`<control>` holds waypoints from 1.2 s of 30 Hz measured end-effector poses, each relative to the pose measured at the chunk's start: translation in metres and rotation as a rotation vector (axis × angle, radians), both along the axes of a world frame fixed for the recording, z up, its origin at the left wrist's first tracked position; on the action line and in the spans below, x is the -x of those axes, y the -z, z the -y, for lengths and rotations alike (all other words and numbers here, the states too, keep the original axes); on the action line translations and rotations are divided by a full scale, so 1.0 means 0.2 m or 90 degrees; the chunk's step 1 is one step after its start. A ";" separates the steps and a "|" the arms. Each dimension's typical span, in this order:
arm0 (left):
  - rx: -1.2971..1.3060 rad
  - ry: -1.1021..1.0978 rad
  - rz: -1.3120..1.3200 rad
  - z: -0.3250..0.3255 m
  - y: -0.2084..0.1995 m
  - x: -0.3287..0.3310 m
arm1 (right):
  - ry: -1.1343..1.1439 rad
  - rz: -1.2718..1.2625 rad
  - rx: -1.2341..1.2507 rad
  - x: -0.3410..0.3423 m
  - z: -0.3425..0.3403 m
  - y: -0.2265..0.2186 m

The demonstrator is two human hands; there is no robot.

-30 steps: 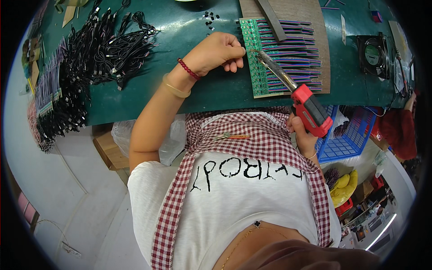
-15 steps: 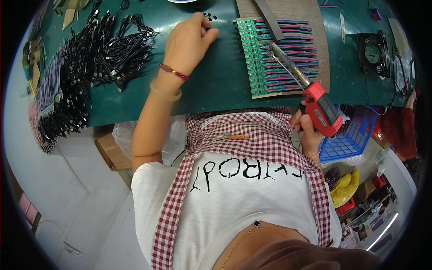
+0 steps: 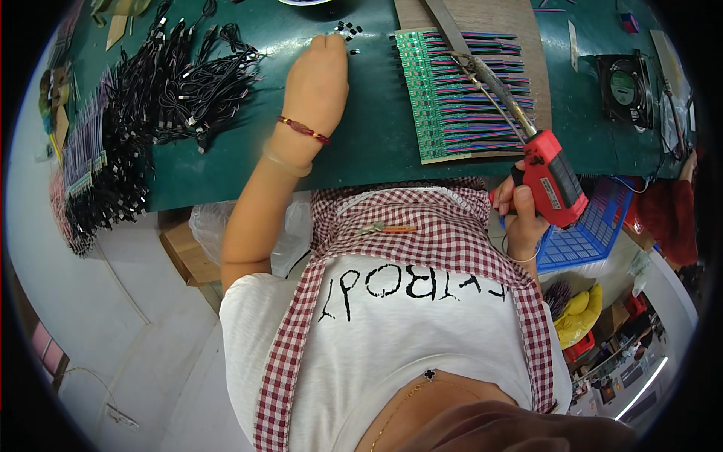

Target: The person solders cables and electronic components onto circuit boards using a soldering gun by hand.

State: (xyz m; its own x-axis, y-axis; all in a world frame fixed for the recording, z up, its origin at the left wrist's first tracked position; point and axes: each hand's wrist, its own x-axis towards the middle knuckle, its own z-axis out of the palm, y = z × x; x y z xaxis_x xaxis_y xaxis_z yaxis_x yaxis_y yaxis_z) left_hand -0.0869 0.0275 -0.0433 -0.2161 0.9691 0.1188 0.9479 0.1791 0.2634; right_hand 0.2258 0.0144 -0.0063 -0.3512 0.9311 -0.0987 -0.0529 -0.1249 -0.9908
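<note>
My left hand (image 3: 318,87) rests over the green table, fingers bent down and pressed together, so whatever is in them is hidden. Just beyond its fingertips and to the right lie several small black three-legged components (image 3: 349,30). My right hand (image 3: 521,215) is wrapped round the handle of a red and black soldering gun (image 3: 556,181) near the table's front edge. The gun's metal barrel points up and left, its tip over a panel of green circuit boards (image 3: 422,98). Rows of thin coloured wires (image 3: 489,105) run right from that panel.
A grey metal bar (image 3: 446,26) lies across the brown board (image 3: 538,45) beyond the panel. Bundled black cables (image 3: 188,83) cover the table's left side. A black fan (image 3: 625,90) stands at right; a bowl rim (image 3: 305,2) shows at the top. Below right is a blue crate (image 3: 576,252).
My left hand has turned and drawn slightly back, its fingers now together, uncovering more black components. The soldering gun has shifted right, and its tip has moved away from me, toward the metal bar.
</note>
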 end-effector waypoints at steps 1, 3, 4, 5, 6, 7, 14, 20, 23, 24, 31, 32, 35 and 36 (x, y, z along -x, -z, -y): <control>-0.041 0.019 0.029 0.02 0.01 0.02 | 0.001 0.000 0.000 0.01 0.00 -0.01; -0.081 0.037 0.057 0.04 0.00 0.04 | 0.016 -0.026 -0.003 0.03 -0.01 -0.02; -0.093 0.051 0.137 0.06 -0.04 0.03 | 0.016 -0.026 -0.003 0.04 -0.01 -0.02; -0.104 0.068 0.219 0.08 -0.08 0.02 | 0.035 -0.068 0.009 0.05 -0.01 -0.02; -0.103 0.071 0.220 0.09 -0.13 0.00 | 0.054 -0.110 0.021 0.06 -0.01 -0.02; -0.002 0.036 0.444 0.10 -0.19 -0.04 | 0.054 -0.111 0.022 0.09 -0.02 -0.04; 0.161 0.067 1.037 0.19 -0.22 -0.26 | 0.032 -0.188 0.070 0.22 -0.04 -0.09; 0.013 0.016 0.958 0.22 -0.29 -0.51 | -0.058 0.076 -0.013 0.33 -0.03 -0.14; -0.017 0.027 0.965 0.23 -0.29 -0.52 | -0.074 -0.026 0.108 0.33 -0.02 -0.14; -0.016 0.028 0.965 0.24 -0.29 -0.53 | -0.073 -0.026 0.109 0.33 -0.02 -0.13; 0.047 0.050 0.852 0.25 -0.35 -0.46 | -0.135 0.135 -0.096 0.31 -0.05 -0.13; 0.073 0.069 0.794 0.25 -0.35 -0.44 | -0.146 0.146 -0.110 0.31 -0.05 -0.14; 0.058 0.101 0.774 0.24 -0.33 -0.44 | -0.169 0.168 -0.097 0.31 -0.05 -0.14; 0.058 0.101 0.774 0.24 -0.33 -0.43 | -0.169 0.169 -0.097 0.32 -0.05 -0.14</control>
